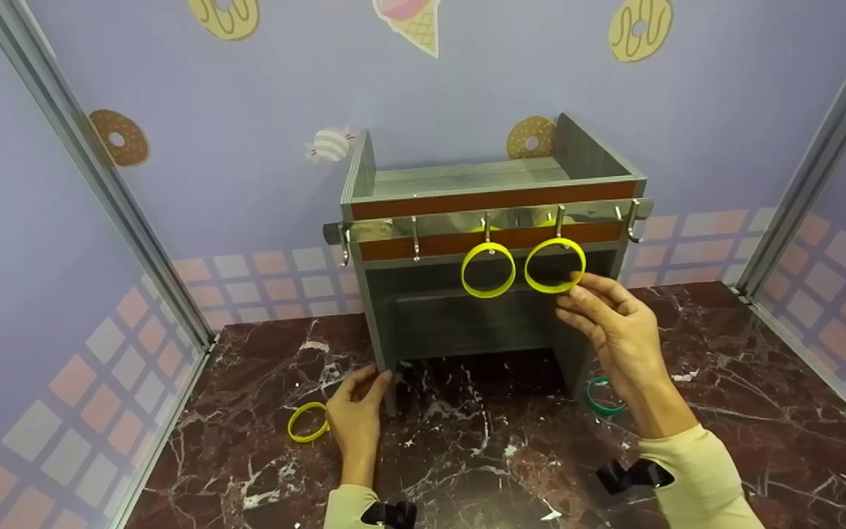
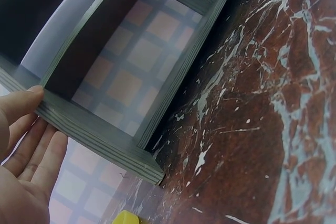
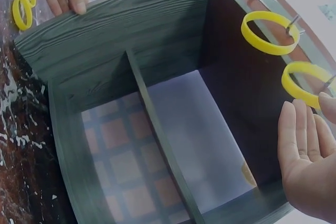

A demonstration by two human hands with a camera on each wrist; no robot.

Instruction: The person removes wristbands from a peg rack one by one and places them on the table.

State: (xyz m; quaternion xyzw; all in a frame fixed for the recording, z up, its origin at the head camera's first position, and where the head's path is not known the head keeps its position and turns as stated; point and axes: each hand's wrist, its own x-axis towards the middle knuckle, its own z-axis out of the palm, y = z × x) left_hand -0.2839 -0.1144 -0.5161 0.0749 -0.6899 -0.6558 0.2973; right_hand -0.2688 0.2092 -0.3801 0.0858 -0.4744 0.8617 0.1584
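Observation:
My right hand [image 1: 625, 334] pinches the lower right edge of a yellow silicone wristband [image 1: 526, 273] between thumb and fingers. That band's top is at a metal hook [image 1: 560, 220] on the front rail. On the neighbouring hook to the left hangs another yellow wristband [image 1: 465, 275]. Low on the left side panel [image 2: 100, 142] of a small grey wooden shelf, my left hand [image 2: 29, 166] grips the front edge, thumb inside and fingers outside. Beside that hand, a yellow wristband [image 1: 292, 426] lies on the tabletop; the right wrist view shows two overlapping yellow wristbands [image 3: 22, 13] there.
Other hooks [image 1: 416, 239] on the metal rail [image 1: 452, 222] carry nothing. A green wristband [image 1: 594, 400] lies by the shelf's right foot. The shelf stands on a dark red marbled table [image 1: 467, 470], with patterned purple walls [image 1: 261, 88] behind and at both sides.

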